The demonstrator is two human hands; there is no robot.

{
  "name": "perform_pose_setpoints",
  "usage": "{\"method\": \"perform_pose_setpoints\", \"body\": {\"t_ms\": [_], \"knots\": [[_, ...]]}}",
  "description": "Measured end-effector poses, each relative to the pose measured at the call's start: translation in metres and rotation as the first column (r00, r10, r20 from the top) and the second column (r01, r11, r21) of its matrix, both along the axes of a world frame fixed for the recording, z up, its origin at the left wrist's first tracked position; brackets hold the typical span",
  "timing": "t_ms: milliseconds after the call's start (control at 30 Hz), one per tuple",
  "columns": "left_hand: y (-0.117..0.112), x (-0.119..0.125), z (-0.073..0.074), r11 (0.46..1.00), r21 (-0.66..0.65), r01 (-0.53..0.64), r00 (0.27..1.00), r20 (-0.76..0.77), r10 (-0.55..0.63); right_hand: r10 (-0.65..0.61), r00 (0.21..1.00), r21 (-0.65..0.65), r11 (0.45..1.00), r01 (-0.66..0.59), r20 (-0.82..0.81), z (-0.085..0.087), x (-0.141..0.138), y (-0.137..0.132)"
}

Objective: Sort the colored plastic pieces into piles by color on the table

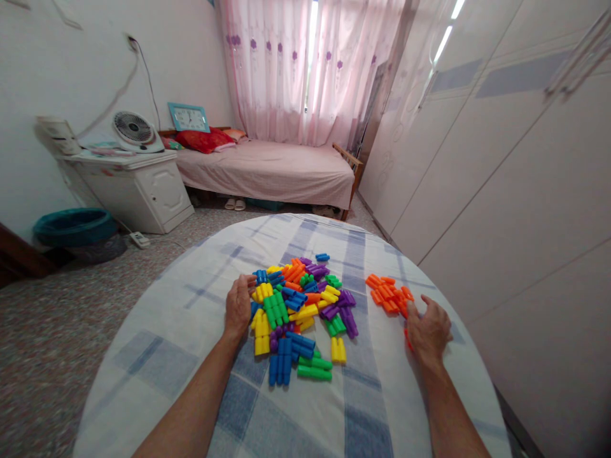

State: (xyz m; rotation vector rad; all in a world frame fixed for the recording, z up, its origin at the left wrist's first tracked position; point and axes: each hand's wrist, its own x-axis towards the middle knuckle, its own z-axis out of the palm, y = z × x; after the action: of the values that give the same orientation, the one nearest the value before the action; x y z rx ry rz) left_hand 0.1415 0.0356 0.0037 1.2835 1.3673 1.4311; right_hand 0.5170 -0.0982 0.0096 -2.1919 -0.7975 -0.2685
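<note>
A mixed pile of plastic building pieces, shaped like joined tubes, lies mid-table in blue, yellow, green, purple and orange. Against the pile's left edge rests my left hand point(238, 306), its fingers stretched beside a blue piece point(261, 277) and a yellow piece point(262, 292). A smaller group of orange pieces point(390, 294) lies apart on the right. My right hand point(429, 327) is at the near right end of that group, fingers apart, with one orange piece point(407, 339) partly hidden beneath it. Nothing shows gripped in either hand.
A checked cloth point(191, 381) covers the round table. One blue piece point(323, 257) sits by itself beyond the pile. A bed point(277, 162) stands ahead, white cupboards point(501, 191) line the right side, and a bin point(74, 226) is on the floor at left.
</note>
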Motion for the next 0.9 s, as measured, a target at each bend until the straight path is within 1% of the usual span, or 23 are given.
{"method": "perform_pose_setpoints", "body": {"t_ms": [100,200,333,533,633,800,833,900], "knots": [[0.0,0.0,0.0,1.0,0.015,0.004,1.0,0.007,-0.004,-0.007,0.989,0.066,0.998,0.017,-0.149,-0.008,0.007,0.001],[0.001,0.0,-0.001,1.0,0.021,0.003,1.0,0.019,-0.004,0.055,0.979,0.128,0.991,-0.03,-0.196,-0.014,0.011,0.004],[0.001,0.0,-0.002,1.0,0.019,0.006,1.0,0.014,-0.006,0.134,0.957,0.231,0.97,-0.074,-0.256,-0.017,0.007,0.013],[0.001,0.0,0.0,1.0,0.001,0.01,1.0,0.013,-0.01,0.167,0.942,0.361,0.931,-0.054,-0.291,-0.016,0.003,0.02],[0.001,-0.001,0.003,1.0,-0.022,-0.009,0.997,0.079,0.011,0.151,0.946,0.403,0.915,-0.023,-0.287,-0.016,0.007,0.017],[0.004,-0.004,0.006,0.993,-0.034,-0.114,0.966,0.23,0.119,0.116,0.956,0.427,0.904,0.011,-0.269,-0.02,0.012,0.013],[0.005,-0.004,0.005,0.991,-0.038,-0.125,0.961,0.242,0.131,0.121,0.954,0.424,0.905,0.006,-0.273,-0.021,0.011,0.013],[0.005,-0.004,0.004,0.993,-0.041,-0.113,0.965,0.234,0.119,0.142,0.947,0.42,0.908,-0.009,-0.288,-0.021,0.008,0.013]]}}
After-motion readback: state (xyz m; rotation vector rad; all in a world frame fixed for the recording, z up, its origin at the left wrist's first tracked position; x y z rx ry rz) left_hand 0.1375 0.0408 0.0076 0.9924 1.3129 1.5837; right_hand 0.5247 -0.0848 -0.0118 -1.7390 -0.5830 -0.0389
